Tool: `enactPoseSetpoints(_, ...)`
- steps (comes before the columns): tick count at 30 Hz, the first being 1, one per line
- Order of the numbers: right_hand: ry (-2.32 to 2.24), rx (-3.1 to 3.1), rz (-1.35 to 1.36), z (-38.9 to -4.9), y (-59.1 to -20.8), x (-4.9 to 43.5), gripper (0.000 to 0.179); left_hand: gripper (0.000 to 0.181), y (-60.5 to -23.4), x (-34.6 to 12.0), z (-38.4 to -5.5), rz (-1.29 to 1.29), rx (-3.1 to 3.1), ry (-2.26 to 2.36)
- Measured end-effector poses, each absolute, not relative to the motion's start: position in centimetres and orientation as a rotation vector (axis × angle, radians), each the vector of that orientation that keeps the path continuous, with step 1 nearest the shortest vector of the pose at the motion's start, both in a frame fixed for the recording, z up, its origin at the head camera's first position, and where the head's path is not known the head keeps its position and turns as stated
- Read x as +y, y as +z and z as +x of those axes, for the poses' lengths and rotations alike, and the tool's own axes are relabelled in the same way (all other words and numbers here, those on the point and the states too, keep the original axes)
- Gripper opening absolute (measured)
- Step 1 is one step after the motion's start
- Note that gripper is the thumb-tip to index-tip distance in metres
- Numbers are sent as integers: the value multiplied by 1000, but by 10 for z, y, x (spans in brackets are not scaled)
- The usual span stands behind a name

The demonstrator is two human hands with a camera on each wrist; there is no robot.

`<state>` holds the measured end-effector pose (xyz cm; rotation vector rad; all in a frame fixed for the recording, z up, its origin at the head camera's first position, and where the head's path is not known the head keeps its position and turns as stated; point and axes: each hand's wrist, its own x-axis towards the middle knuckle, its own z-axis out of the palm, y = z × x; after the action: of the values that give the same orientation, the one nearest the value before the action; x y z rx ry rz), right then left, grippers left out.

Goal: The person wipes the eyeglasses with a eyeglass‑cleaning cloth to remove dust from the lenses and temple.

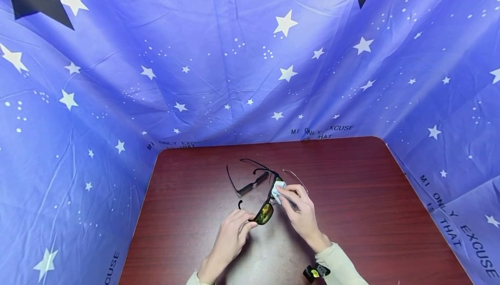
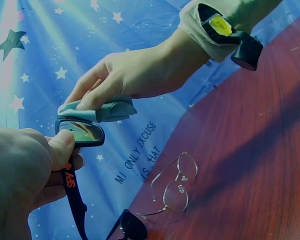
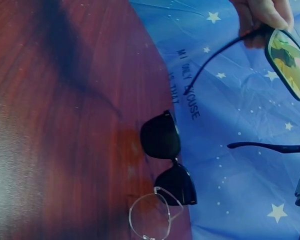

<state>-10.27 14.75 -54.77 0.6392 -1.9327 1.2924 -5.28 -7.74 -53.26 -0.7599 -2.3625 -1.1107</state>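
Yellow mirrored sunglasses (image 1: pixel 264 214) with a black frame are held up over the table. My left hand (image 1: pixel 232 233) pinches them at one end, near the hinge, thumb against the frame. Orange marks show on the temple arm (image 2: pixel 74 187) in the left wrist view. With thumb and fingers, my right hand (image 1: pixel 300 209) pinches a folded pale blue cloth (image 1: pixel 277 188) against the other lens, which is mostly covered. In the right wrist view the left hand (image 3: pixel 267 17) shows at the lens, while the right hand is almost entirely out of frame.
Dark sunglasses (image 3: pixel 161 136) lie on the reddish-brown table (image 1: pixel 351 215) beyond my hands. Beside them are thin wire-rimmed glasses (image 2: pixel 176 195). A blue star-printed cloth (image 1: pixel 234 59) hangs around the table's back and sides.
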Motion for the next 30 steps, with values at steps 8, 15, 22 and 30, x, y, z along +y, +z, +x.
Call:
enactPoseSetpoints(8, 1293, -1960, 536, -103, -535, 148, 44, 9, -533, -78, -53, -797, -2352, -1108)
enactPoseSetpoints(15, 1323, -1983, 624, -98, -552, 148, 45, 11, -533, -78, -54, -802, -2325, -1087)
enactPoseSetpoints(22, 1313, -1991, 666, -96, -553, 148, 43, 10, -534, -77, -53, -793, -2329, -1079)
enactPoseSetpoints(30, 1304, -1999, 506, -99, -533, 149, 39, 9, -534, -75, -53, -822, -2338, -1114)
